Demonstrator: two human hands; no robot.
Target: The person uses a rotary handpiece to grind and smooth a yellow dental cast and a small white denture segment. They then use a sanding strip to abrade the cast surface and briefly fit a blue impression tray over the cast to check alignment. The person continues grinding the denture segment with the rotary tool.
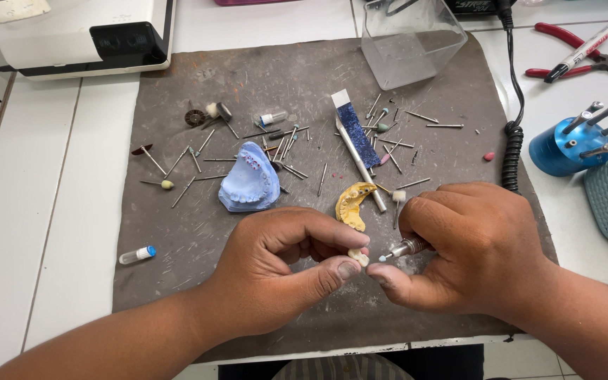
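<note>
Bright even daylight, soft shadows, sharp focus, slight edge distortion

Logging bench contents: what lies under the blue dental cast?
The blue dental cast rests on the grey mat, with loose burs scattered beside it. Anything directly beneath stays hidden.

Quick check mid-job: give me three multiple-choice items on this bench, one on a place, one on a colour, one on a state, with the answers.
1. Where does the blue dental cast lie?
A. on the grey mat
B. on the white tiles
C. in the clear box

2. What colour is the arch-shaped cast behind the hands?
A. green
B. yellow
C. red

3. What is the left hand doing?
A. lying flat and empty
B. pinching a small pale piece in its fingers
C. holding pliers

Answers: 1 A, mat lies under it; 2 B, plainly yellow; 3 B, thumb and finger close on it, facing the right hand and its rotary tool.
</note>
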